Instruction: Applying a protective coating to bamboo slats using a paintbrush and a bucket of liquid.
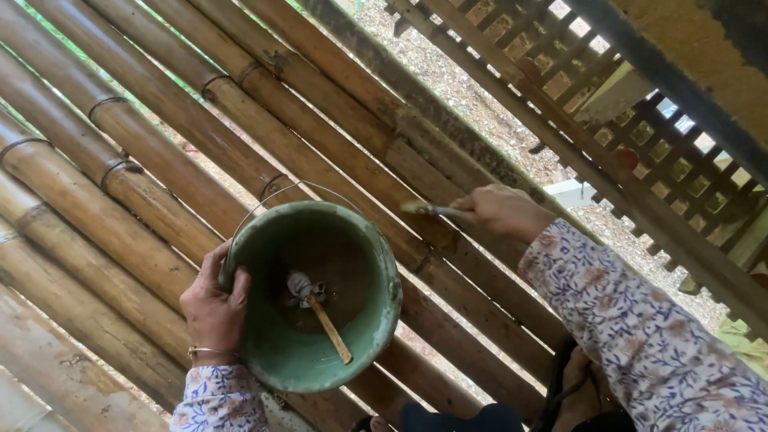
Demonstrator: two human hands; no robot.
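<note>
We see a wall of thick bamboo poles (144,160) running slantwise from the upper left toward the lower right, brown and weathered, with dark rings at their joints and narrow gaps between them. Along its upper right edge lies a dark, rough beam (472,136), and beyond that a wooden lattice (640,120) over gravel ground.

We note next a green bucket (312,296), worn and stained, held before the lower middle of the bamboo wall with its mouth turned toward us. Its thin wire handle (288,190) arches over the upper rim. Inside, against the dark bottom, rests a brush with a pale wooden stick (330,328) and a greyish head.

The left hand (214,308) grips the bucket's left rim, thumb over the edge and fingers curled behind the wall; a thin gold bangle sits at the wrist, above a floral sleeve.

The right hand (500,212), its floral sleeve trailing to the lower right corner, is closed round the handle of a small brush (428,210), whose pale tip touches a bamboo pole just below the dark beam.
</note>
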